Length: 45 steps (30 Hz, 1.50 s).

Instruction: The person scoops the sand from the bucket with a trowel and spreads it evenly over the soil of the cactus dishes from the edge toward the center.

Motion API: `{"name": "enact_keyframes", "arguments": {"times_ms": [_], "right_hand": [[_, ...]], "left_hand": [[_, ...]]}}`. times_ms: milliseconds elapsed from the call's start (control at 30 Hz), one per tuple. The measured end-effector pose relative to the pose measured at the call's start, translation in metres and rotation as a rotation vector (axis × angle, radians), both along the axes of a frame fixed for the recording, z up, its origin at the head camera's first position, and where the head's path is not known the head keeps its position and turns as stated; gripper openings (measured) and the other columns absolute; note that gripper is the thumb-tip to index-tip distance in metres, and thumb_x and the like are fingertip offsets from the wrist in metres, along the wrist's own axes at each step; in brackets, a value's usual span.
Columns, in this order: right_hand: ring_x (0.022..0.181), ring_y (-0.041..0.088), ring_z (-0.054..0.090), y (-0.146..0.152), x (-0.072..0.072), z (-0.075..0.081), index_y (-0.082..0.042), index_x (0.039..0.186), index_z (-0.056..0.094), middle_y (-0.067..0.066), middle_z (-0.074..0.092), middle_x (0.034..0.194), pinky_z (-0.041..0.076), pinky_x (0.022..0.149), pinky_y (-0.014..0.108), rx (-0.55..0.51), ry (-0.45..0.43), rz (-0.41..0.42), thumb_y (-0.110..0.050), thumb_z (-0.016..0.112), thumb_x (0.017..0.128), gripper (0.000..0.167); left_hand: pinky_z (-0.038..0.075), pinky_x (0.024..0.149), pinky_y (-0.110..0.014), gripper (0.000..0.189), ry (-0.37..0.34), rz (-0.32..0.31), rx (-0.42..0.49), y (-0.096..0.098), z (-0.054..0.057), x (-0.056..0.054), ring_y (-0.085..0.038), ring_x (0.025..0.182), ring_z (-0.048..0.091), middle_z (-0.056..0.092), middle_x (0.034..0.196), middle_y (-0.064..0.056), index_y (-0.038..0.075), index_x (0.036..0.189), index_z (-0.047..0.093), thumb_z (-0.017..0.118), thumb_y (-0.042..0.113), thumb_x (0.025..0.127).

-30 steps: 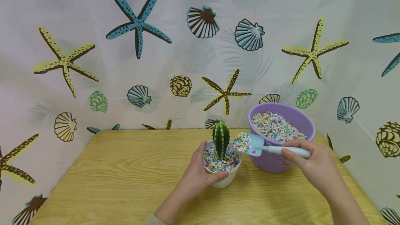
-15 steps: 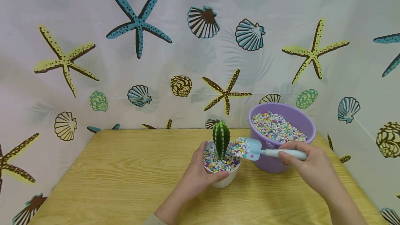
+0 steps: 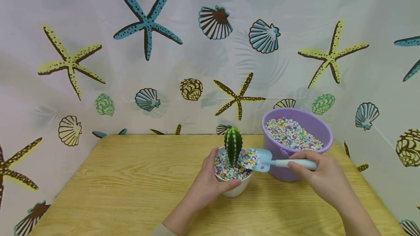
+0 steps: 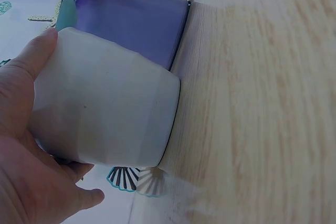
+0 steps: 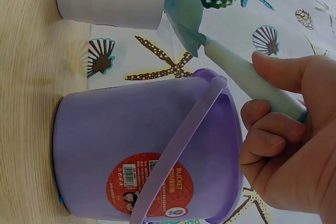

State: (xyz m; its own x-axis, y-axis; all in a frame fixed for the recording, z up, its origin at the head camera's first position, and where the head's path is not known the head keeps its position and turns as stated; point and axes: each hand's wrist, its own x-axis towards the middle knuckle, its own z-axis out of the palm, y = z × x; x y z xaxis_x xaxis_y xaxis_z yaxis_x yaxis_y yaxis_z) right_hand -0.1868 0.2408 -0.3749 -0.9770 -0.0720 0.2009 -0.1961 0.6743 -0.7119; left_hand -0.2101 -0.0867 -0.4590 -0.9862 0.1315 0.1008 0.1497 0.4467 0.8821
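A green cactus (image 3: pixel 233 146) stands upright in a white pot (image 3: pixel 237 189) whose top is covered with small multicoloured pebbles (image 3: pixel 226 168). My left hand (image 3: pixel 210 179) grips the pot around its near left side, thumb at the front; the left wrist view shows the pot's smooth wall (image 4: pixel 105 98) against the palm. My right hand (image 3: pixel 323 174) holds a light blue trowel (image 3: pixel 264 160) by its pale handle, fingers curled round it in the right wrist view (image 5: pixel 283 114). The trowel's blade, loaded with pebbles, reaches over the pot's right rim, beside the cactus.
A purple bucket (image 3: pixel 285 168) with many coloured pebbles (image 3: pixel 290 133) inside stands just right of the pot, below the trowel's handle. Its handle (image 5: pixel 178 153) hangs down its side over a red label. Behind the wooden table (image 3: pixel 131 177) hangs a curtain (image 3: pixel 197 57) printed with starfish and shells.
My right hand has carried the loaded trowel left and slightly down, bringing its tip from beside the pot's rim to over the pebbles in it. The left hand keeps its grip on the pot.
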Motion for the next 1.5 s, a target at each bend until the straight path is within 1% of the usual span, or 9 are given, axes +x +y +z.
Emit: {"name": "enact_keyframes", "arguments": {"times_ms": [200, 400, 800, 1000, 1300, 1433, 1500], "right_hand": [[0.064, 0.017, 0.049, -0.005, 0.003, 0.002, -0.022, 0.114, 0.082, 0.0, 0.058, 0.073, 0.043, 0.055, 0.031, 0.016, 0.009, -0.006, -0.046, 0.081, 0.102, 0.026], [0.067, 0.016, 0.052, -0.009, 0.004, 0.0, -0.024, 0.114, 0.083, -0.003, 0.062, 0.076, 0.044, 0.058, 0.031, 0.049, 0.05, -0.012, -0.045, 0.083, 0.101, 0.025], [0.068, 0.015, 0.053, -0.016, 0.006, 0.0, -0.023, 0.113, 0.083, -0.007, 0.064, 0.076, 0.044, 0.061, 0.032, 0.122, 0.126, -0.006, -0.044, 0.082, 0.101, 0.024], [0.072, 0.016, 0.055, -0.018, 0.006, 0.002, -0.022, 0.112, 0.083, -0.008, 0.071, 0.085, 0.045, 0.065, 0.034, 0.153, 0.167, -0.006, -0.041, 0.083, 0.101, 0.022], [0.074, 0.015, 0.056, -0.02, 0.007, 0.001, -0.022, 0.109, 0.083, -0.01, 0.074, 0.093, 0.045, 0.067, 0.036, 0.18, 0.241, 0.0, -0.039, 0.085, 0.1, 0.019], [0.075, 0.014, 0.058, -0.021, 0.008, 0.001, -0.022, 0.109, 0.084, -0.009, 0.077, 0.098, 0.046, 0.067, 0.036, 0.187, 0.26, -0.003, -0.038, 0.085, 0.1, 0.018], [0.076, 0.014, 0.058, -0.022, 0.009, 0.001, -0.022, 0.109, 0.084, -0.009, 0.078, 0.101, 0.047, 0.067, 0.036, 0.191, 0.272, -0.003, -0.037, 0.085, 0.1, 0.017]], "left_hand": [[0.038, 0.123, -0.066, 0.129, 0.01, 0.001, -0.002, 0.001, -0.001, -0.001, -0.047, 0.152, 0.044, 0.034, 0.171, -0.026, 0.011, 0.176, 0.019, 0.098, 0.051, 0.083], [0.038, 0.123, -0.066, 0.128, 0.013, 0.008, -0.005, 0.002, -0.001, -0.001, -0.048, 0.151, 0.045, 0.034, 0.171, -0.027, 0.01, 0.176, 0.02, 0.098, 0.051, 0.083], [0.04, 0.122, -0.065, 0.129, 0.013, 0.04, -0.016, 0.004, -0.001, 0.002, -0.049, 0.149, 0.047, 0.036, 0.168, -0.028, 0.009, 0.176, 0.02, 0.099, 0.05, 0.083], [0.04, 0.122, -0.064, 0.128, 0.012, 0.053, -0.021, 0.005, 0.0, 0.002, -0.047, 0.148, 0.048, 0.037, 0.168, -0.028, 0.009, 0.175, 0.021, 0.098, 0.052, 0.082], [0.042, 0.121, -0.063, 0.128, 0.054, 0.069, -0.012, 0.008, -0.002, 0.002, -0.046, 0.146, 0.05, 0.039, 0.164, -0.029, 0.005, 0.173, 0.022, 0.099, 0.05, 0.082], [0.04, 0.123, -0.062, 0.13, 0.042, 0.073, -0.003, 0.008, -0.002, 0.002, -0.047, 0.148, 0.047, 0.037, 0.166, -0.03, 0.003, 0.174, 0.02, 0.099, 0.051, 0.082], [0.038, 0.124, -0.063, 0.132, 0.024, 0.058, 0.005, 0.007, 0.0, 0.002, -0.049, 0.15, 0.045, 0.033, 0.168, -0.031, 0.003, 0.175, 0.017, 0.098, 0.052, 0.083]]}}
